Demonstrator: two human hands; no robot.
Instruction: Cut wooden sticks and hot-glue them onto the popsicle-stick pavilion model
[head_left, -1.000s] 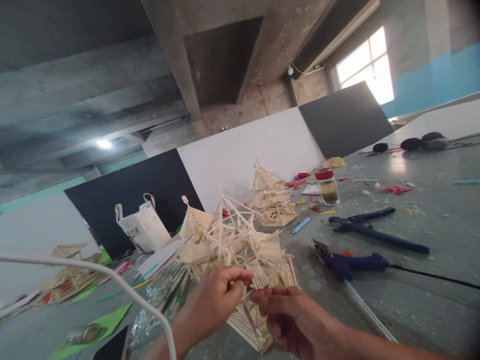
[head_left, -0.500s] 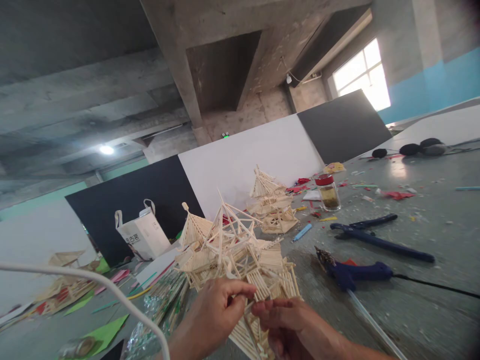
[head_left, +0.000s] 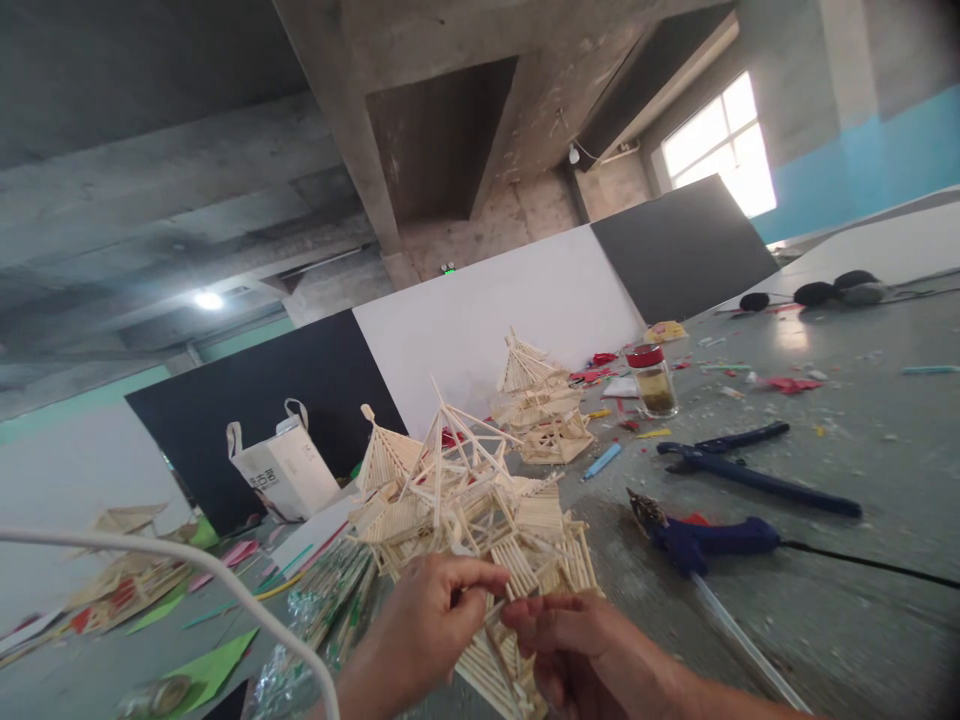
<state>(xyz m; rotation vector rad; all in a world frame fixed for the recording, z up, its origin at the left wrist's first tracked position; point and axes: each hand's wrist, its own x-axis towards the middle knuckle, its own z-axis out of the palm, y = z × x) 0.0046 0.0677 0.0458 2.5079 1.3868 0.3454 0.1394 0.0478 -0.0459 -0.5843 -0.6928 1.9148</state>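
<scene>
Fingers [head_left: 480, 582] of the left hand [head_left: 427, 630] were pinched shut on a thin wooden stick [head_left: 501, 606], with the right hand [head_left: 581, 645] gripping its other end. The stick model [head_left: 480, 520] sat just beyond the fingertips, touching them. Judged step: fitting the stick at the model's lower edge. The next move called for steady alignment without stressing adjacent joints; the glue gun [head_left: 701, 540] lay to the right.

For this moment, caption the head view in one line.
Both hands, left and right, pinch a stick model house beside a blue glue gun.
</scene>
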